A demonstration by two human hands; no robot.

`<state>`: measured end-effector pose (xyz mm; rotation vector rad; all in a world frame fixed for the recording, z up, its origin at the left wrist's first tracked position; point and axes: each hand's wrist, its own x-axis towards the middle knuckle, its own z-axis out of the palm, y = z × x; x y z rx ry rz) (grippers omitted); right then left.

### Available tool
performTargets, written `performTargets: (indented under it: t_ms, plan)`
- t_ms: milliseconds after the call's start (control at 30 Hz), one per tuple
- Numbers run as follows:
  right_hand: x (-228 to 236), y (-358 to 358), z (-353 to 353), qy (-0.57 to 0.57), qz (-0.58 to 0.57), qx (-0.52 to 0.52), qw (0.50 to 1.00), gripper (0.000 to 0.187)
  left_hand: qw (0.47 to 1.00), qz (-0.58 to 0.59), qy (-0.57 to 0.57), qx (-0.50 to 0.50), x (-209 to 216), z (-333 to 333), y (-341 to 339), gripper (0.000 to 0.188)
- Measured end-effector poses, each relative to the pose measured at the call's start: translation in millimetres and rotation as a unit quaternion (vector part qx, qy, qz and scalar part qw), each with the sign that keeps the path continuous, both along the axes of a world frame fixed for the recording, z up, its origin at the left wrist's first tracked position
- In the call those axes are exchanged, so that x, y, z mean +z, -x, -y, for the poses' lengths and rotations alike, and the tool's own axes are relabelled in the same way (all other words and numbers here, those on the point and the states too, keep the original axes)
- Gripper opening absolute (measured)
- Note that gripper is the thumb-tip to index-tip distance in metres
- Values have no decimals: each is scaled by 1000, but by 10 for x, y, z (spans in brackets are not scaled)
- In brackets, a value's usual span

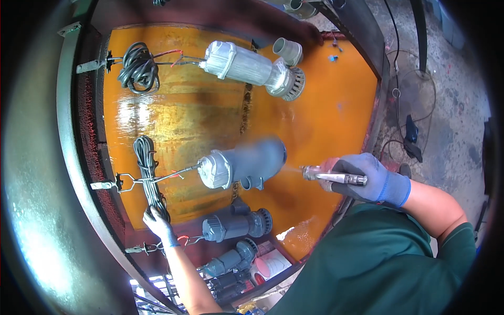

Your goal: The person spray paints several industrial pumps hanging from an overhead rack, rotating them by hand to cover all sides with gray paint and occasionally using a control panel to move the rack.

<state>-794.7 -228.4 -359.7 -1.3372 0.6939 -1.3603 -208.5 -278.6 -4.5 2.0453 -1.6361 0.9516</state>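
Observation:
My right hand (370, 176), in a blue-grey glove, is closed around a metal spray gun (338, 176). A fine mist leaves its nozzle toward a hanging pump (247, 160), whose body is mostly grey, with bare silvery metal at the cable end. The nozzle stands a short way from the pump and does not touch it. My left hand (159, 227), also gloved, grips the lower end of a bundled black cable (147, 168). That cable hangs by a hook and runs to the same pump. Part of the left fingers is hidden by the bundle.
A bare silvery pump (239, 63) with its coiled cable (139, 68) hangs farther away. Nearer hang grey pumps (231, 227). An orange-coated booth panel (325, 121) lies behind them. A dark rail (71, 131) runs along the left; a hose (396, 68) lies right.

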Motion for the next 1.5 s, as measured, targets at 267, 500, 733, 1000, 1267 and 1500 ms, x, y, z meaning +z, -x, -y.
performTargets:
  t_ms: [267,500,733,1000,1267,1500]
  plan:
    - [-190,-5,-123,-2,-13,26,1000,25,1000,-6,-4,-11,-32,58,-47,46]
    - [-258,119,-170,-1,-157,98,983,22,999,15,18,-32,-50,120,-121,43]
    - [-437,-4,-31,-89,-28,2,996,17,999,-27,-12,-27,-26,324,-12,44]
    - [-567,-134,65,-115,-59,15,991,19,999,-27,-34,3,111,502,-252,47]
    - [-467,-76,131,-91,-137,120,979,22,983,-125,74,-115,-65,439,-11,51]
    - [-413,-23,206,-116,-91,109,983,23,979,22,32,-201,-213,576,1131,48]
